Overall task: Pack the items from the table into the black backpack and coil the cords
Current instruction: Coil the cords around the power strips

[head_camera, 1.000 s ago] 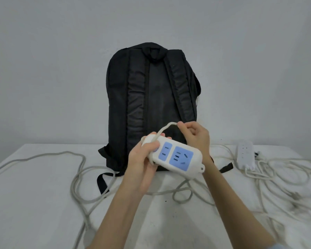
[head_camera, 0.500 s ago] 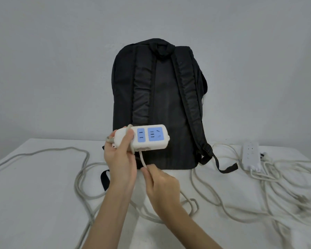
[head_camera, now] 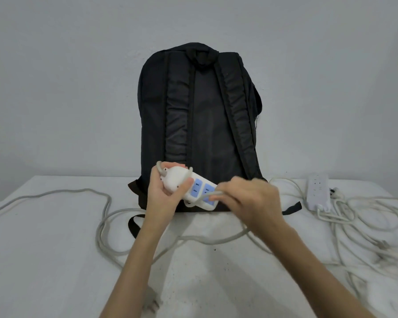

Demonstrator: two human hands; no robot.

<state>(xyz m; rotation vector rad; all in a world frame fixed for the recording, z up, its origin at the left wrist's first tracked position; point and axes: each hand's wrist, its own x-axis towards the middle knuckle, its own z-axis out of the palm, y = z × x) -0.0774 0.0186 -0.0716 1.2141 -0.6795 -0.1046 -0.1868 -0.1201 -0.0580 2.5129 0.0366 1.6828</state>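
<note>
A black backpack (head_camera: 199, 125) stands upright at the back of the white table (head_camera: 44, 260), straps facing me. In front of it my left hand (head_camera: 164, 198) grips a white power strip (head_camera: 194, 188) with blue sockets. Its grey cord (head_camera: 104, 216) is wound over the strip's end and trails off in loops across the table to the left. My right hand (head_camera: 251, 203) pinches a stretch of that cord and holds it across the strip's blue face. The cord's plug (head_camera: 151, 302) lies on the table near my left forearm.
A second white power strip (head_camera: 317, 191) lies at the back right with its tangled white cord (head_camera: 365, 226) spread over the right side of the table. A backpack strap end (head_camera: 132, 226) rests on the table in front. A pale wall stands behind.
My right hand has come up from below the strip, carrying the cord over its blue face. My left hand has tilted the strip and lowered it slightly.
</note>
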